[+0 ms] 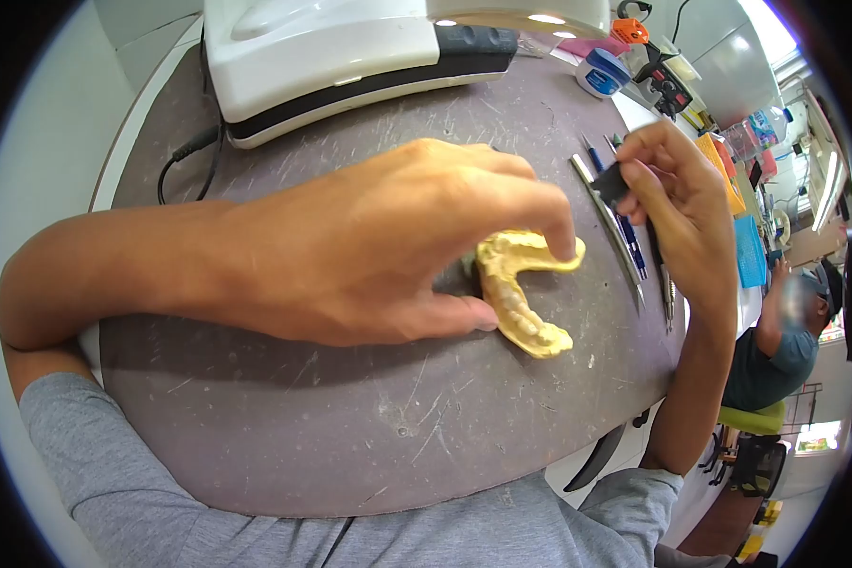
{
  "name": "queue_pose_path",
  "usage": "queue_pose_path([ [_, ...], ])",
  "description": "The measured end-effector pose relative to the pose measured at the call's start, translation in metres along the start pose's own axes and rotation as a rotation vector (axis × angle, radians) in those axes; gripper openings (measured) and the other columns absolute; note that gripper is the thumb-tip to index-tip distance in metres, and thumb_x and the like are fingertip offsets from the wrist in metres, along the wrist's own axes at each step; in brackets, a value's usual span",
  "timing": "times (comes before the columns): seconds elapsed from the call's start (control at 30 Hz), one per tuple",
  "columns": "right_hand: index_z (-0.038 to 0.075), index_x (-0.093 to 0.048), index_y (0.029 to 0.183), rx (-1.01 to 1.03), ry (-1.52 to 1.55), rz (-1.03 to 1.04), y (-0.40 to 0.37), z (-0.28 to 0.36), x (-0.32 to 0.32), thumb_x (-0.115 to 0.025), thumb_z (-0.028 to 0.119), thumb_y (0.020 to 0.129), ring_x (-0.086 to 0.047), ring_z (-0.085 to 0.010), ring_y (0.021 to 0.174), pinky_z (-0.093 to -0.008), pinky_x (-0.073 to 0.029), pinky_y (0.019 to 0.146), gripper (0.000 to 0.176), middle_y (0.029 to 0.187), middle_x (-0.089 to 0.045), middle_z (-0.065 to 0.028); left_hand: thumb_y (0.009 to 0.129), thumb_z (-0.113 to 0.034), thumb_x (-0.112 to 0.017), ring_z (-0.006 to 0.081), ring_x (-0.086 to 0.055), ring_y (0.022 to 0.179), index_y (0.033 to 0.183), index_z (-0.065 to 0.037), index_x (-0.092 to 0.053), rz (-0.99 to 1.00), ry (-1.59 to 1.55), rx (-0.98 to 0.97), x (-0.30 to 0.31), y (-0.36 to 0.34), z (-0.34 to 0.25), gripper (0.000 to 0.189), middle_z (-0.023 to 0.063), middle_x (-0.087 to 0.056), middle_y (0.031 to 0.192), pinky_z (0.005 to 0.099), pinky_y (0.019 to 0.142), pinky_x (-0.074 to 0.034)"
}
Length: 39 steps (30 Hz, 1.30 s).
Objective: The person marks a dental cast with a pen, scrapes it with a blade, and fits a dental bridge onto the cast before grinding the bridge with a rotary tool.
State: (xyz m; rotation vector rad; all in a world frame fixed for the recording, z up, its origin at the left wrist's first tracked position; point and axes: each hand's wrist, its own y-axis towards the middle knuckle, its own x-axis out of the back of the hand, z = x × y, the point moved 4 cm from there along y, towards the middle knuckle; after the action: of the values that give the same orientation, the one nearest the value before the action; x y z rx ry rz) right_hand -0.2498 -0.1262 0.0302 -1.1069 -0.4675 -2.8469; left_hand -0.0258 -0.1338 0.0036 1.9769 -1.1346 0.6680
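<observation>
Yellow horseshoe-shaped plaster dental cast, pinched by left hand; right hand, beside it, fingers closed on small dark tool.

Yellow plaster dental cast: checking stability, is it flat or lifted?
Flat: the cast rests on the scratched grey mat, teeth upward, left hand holding it.

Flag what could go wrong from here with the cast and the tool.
1. The left hand pins the yellow dental cast with just a fingertip and thumb; it could slip on the scratched mat.
2. The right hand holds a small dark tool right over the row of instruments by the mat's edge; a bump might knock them off.
</observation>
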Motion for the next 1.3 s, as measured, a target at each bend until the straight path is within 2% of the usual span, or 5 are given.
queue_pose_path([
  [0.4,-0.006,-0.070,0.107,0.161,0.107,-0.095,-0.053,0.018,0.000,-0.062,-0.010,0.087,-0.062,-0.0151,0.094,-0.0249,-0.049,0.080,0.022,0.104,-0.066,-0.0131,0.079,-0.008,-0.079,0.0259,-0.062,0.102,0.092,-0.004,-0.070,-0.040,-0.201,-0.042,-0.009,0.001,0.005,0.016,0.0130,-0.061,0.117,0.0370,0.088,-0.050],
  [0.77,-0.004,-0.068,0.096,0.304,-0.087,0.091,-0.060,0.052,-0.011,-0.075,0.007,0.085,-0.059,-0.0170,0.083,-0.0236,-0.044,0.075,0.017,0.090,-0.062,-0.0132,0.081,-0.011,-0.076,0.0279,-0.062,0.103,0.090,-0.004,-0.072,-0.027,-0.224,0.073,-0.010,0.002,0.009,0.013,0.0132,-0.063,0.113,0.0375,0.092,-0.049],
  [0.83,-0.003,-0.072,0.089,0.296,0.009,0.007,-0.059,0.049,-0.012,-0.073,-0.010,0.073,-0.067,-0.0208,0.078,-0.0284,-0.051,0.072,0.017,0.082,-0.072,-0.0148,0.079,-0.009,-0.073,0.0339,-0.065,0.093,0.085,0.002,-0.069,-0.168,-0.248,-0.063,-0.012,0.002,0.009,0.013,0.0188,-0.066,0.089,0.0410,0.084,-0.050],
  [1.03,-0.004,-0.071,0.086,0.376,-0.109,0.127,-0.056,0.057,-0.018,-0.070,-0.014,0.069,-0.073,-0.0240,0.077,-0.0293,-0.057,0.067,0.020,0.084,-0.074,-0.0180,0.071,-0.013,-0.081,0.0229,-0.059,0.087,0.085,-0.008,-0.072,-0.256,0.009,-0.338,-0.013,0.001,0.003,0.018,0.0034,-0.061,0.090,0.0359,0.070,-0.050],
  [1.3,0.000,-0.070,0.087,0.447,-0.176,0.233,-0.055,0.061,-0.021,-0.073,-0.006,0.074,-0.069,-0.0227,0.078,-0.0276,-0.054,0.069,0.014,0.090,-0.069,-0.0205,0.071,-0.013,-0.080,0.0245,-0.057,0.086,0.082,-0.007,-0.070,-0.256,0.084,-0.392,-0.018,0.003,0.003,0.016,0.0043,-0.058,0.085,0.0360,0.070,-0.050],
])
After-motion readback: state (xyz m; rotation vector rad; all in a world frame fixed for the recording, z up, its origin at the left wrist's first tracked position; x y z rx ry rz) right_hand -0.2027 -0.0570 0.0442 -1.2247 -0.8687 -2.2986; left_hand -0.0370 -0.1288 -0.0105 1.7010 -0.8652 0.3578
